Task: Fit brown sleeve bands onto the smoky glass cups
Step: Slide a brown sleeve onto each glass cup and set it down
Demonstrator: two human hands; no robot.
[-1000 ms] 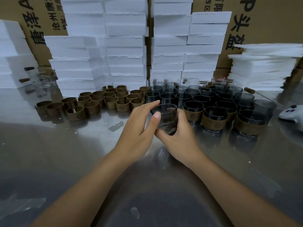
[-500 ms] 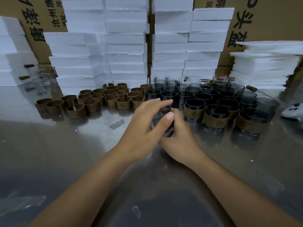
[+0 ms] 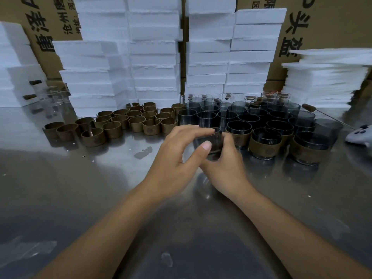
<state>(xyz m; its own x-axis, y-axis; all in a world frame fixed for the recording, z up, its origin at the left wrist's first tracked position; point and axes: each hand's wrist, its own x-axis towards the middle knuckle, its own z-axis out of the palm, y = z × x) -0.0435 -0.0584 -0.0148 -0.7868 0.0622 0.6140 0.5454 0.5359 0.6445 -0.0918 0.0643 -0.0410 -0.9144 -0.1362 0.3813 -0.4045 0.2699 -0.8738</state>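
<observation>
Loose brown sleeve bands stand clustered at the left of the steel table. At centre I see the left hand, thumb and fingers curled round the rim of a smoky glass cup, while the right hand wraps its wall from the other side. I cannot tell whether a band sits on it. To the right stand bare cups behind and banded cups in front. A white controller lies at the far right edge.

sleeve bands left of cups; foam blocks behind both.
</observation>
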